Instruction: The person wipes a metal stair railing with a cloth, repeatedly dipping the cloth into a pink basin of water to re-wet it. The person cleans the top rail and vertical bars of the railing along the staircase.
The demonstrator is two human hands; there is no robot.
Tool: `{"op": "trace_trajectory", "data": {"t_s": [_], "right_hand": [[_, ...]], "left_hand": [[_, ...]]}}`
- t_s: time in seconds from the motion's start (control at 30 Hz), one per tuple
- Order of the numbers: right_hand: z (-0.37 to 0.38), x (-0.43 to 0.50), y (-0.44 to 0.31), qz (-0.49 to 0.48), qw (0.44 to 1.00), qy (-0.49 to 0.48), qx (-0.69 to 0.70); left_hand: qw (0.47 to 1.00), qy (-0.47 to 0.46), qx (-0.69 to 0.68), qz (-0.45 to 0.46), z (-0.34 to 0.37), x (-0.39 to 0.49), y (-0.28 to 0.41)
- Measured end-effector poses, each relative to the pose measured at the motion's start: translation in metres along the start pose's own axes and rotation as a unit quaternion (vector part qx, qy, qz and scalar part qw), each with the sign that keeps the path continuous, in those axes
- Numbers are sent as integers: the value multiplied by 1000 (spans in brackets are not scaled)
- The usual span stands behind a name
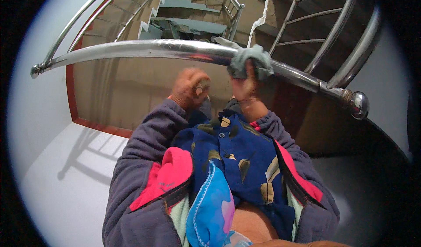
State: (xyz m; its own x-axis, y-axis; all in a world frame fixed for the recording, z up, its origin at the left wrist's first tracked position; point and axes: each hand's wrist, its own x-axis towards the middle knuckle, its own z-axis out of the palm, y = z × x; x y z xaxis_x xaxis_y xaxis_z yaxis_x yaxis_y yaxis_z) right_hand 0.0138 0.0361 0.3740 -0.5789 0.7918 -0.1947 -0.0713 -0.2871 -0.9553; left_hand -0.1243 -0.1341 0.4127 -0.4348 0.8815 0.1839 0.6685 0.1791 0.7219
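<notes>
A polished metal handrail [138,49] crosses in front of me. My right hand [248,85] grips a grey-green cloth [251,62], which is draped over the rail and touches it. The thumb lies up along the cloth; the other fingers are mostly hidden. Just below the rail and apart from it, my left hand [190,85] is curled into a loose fist, slightly blurred. Nothing shows between its fingers.
Metal railings with thin bars [309,41] rise at right, and another railing [128,26] curves away at left. Stair steps [189,5] lie beyond and below. A white wall [42,92] stands at left, and a rounded end cap [359,105] finishes the handrail.
</notes>
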Motion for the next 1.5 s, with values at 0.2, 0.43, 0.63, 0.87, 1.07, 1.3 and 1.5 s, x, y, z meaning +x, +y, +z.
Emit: {"op": "trace_trajectory", "data": {"t_s": [0.2,0.43,0.63,0.87,1.07,1.3,1.5], "right_hand": [[56,13,48,173,940,-233,-181],[82,23,48,52,849,-395,-347],[92,28,-27,-55,776,-487,-398],[36,81,-114,-347,775,-344,-400],[20,110,-93,-313,742,-305,-508],[9,111,-88,-306,742,-317,-505],[-8,112,-88,-298,774,-309,-465]], "left_hand": [[871,-5,-364,-331,57,-21,12],[368,280,-798,-386,71,-13,-15],[504,276,-774,-265,87,-19,-83],[632,394,-637,-197,99,32,-82],[430,345,-816,-173,61,39,-111],[640,389,-591,-300,140,86,-1],[347,287,-860,-242,193,72,35]]}}
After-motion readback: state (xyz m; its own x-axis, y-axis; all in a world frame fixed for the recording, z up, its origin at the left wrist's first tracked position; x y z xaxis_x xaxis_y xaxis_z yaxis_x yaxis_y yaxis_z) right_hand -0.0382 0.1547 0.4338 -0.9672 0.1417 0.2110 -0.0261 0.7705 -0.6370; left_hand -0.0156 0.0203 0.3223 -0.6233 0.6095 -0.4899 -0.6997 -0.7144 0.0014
